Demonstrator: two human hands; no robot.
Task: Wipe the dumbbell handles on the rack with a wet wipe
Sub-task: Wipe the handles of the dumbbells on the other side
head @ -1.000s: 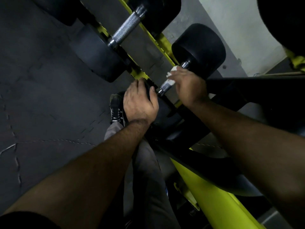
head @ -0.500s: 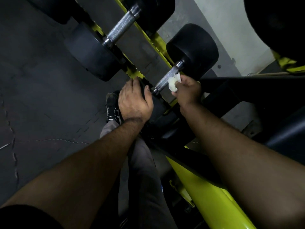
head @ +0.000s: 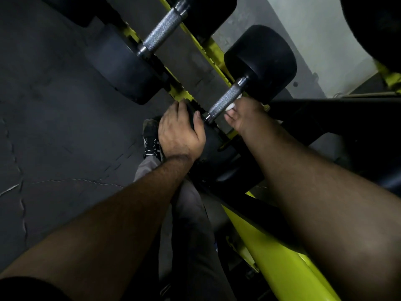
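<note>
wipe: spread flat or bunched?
Bunched. Only small white wet wipe bits peek between the right hand and nearer dumbbell handle; the rest is hidden.

Yellow rack [head: 280, 253]; dumbbells [head: 260, 61] on it

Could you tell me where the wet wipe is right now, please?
In the head view, the wet wipe is just right of centre, held in the right hand against the underside of the nearer dumbbell handle.
</note>
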